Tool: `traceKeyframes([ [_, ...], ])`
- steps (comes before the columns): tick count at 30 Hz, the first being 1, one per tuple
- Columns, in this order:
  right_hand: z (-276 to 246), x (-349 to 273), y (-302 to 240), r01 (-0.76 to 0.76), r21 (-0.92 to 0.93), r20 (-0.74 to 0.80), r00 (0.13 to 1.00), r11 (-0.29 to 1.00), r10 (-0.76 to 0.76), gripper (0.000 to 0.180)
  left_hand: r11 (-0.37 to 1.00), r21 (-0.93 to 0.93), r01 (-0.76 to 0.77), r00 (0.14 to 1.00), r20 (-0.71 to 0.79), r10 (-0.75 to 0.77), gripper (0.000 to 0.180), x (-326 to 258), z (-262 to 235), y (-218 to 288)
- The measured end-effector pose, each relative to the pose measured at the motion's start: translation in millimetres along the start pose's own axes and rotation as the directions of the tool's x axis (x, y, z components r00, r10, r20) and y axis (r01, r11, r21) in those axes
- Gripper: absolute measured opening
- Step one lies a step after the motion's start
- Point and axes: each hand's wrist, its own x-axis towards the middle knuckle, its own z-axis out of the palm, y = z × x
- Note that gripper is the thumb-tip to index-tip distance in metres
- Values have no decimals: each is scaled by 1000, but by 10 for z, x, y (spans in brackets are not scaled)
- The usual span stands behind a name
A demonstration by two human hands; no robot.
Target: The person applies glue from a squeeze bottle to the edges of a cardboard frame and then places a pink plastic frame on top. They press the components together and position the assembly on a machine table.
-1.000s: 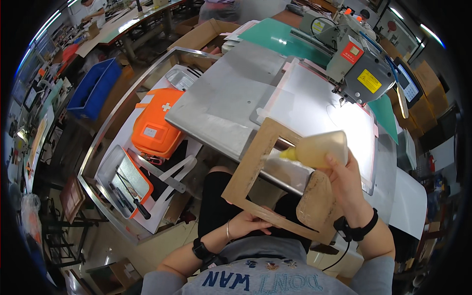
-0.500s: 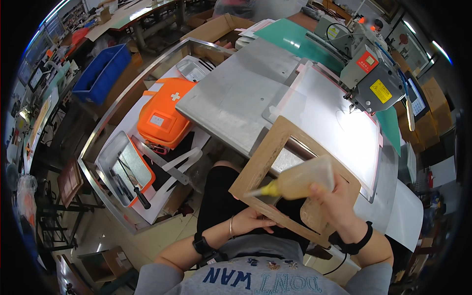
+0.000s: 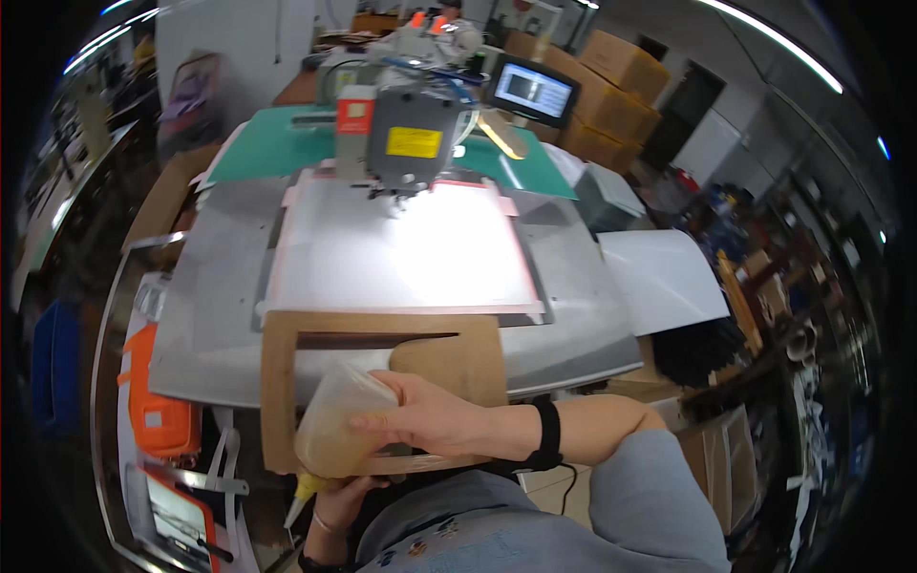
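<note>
A translucent squeeze bottle (image 3: 330, 430) with a yellow cap (image 3: 309, 485) and a pale pointed nozzle is wrapped in my right hand (image 3: 435, 415). It is tilted, its nozzle aimed down and left past the near left corner of a brown board frame (image 3: 279, 372). The frame has a large cut-out with a rounded tab, and its far part overlaps the near edge of the metal table (image 3: 210, 320). Below the frame's near edge, my left hand (image 3: 346, 498) grips that edge, with the fingers partly hidden behind the bottle and frame.
A grey sewing machine head (image 3: 411, 143) stands over a lit white sheet (image 3: 353, 253) in a clamp. An orange bag (image 3: 158, 392), an orange-rimmed tray (image 3: 177, 516) and a metal ruler (image 3: 210, 480) lie at left. A monitor (image 3: 531, 93) and white panel (image 3: 664, 282) are at right.
The view has swung to the right, facing the machine squarely. My right hand has brought the bottle toward the frame's near left corner, and its nozzle has turned from sideways to downward.
</note>
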Motion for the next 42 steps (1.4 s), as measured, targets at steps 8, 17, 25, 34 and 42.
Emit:
traceKeyframes([
  [8,-927,-664,-714,565,200,-475,770,800,-425,41,966,-214,-143,979,-171,107,32,-21,-29,143],
  [17,-1993,-1685,-1022,655,-80,-613,562,751,-556,43,918,-327,-223,975,-60,215,34,93,-37,332],
  [25,-1141,-769,-1042,356,-489,-218,834,796,-507,49,914,333,-231,875,-340,345,28,391,77,464],
  [34,561,-14,149,-131,-156,-66,990,979,122,47,480,851,-212,709,-204,675,45,-309,89,769],
  [42,916,504,1071,-326,70,1,945,943,326,37,-18,966,-257,571,167,804,77,-841,-219,797],
])
